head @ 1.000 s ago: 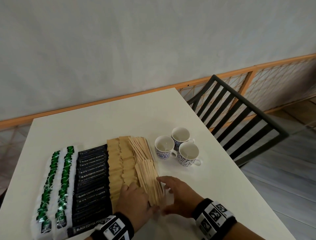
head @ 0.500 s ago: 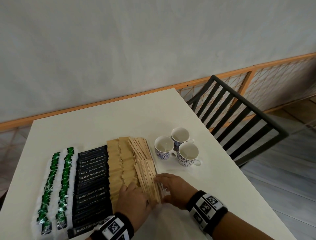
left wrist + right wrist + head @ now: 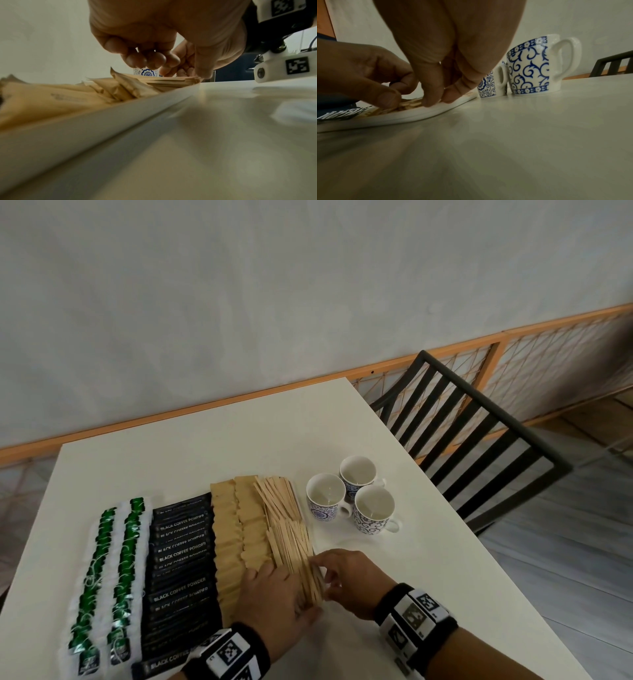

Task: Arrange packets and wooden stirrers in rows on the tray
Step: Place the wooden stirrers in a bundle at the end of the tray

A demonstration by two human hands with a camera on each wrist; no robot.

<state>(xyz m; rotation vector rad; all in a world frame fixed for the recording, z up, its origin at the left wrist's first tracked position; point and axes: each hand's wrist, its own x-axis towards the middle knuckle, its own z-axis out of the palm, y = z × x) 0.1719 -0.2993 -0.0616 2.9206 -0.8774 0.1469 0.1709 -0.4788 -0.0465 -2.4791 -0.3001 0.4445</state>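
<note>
Wooden stirrers [image 3: 291,546] lie at the white tray's [image 3: 106,119] right edge, long axes running roughly near-to-far, far batch skewed. Left hand [image 3: 274,597] curls fingers [image 3: 145,59] over their near ends; right hand [image 3: 349,577] pinches stirrer tips. Brown sugar packets [image 3: 236,529] sit just left.

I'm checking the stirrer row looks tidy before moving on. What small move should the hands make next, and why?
Probably squeeze the near bundle of wooden stirrers square between both hands. The left hand and right hand already flank its near end on the tray, and the far stirrers lie fanned at a different angle, so the row is not yet straight.
</note>
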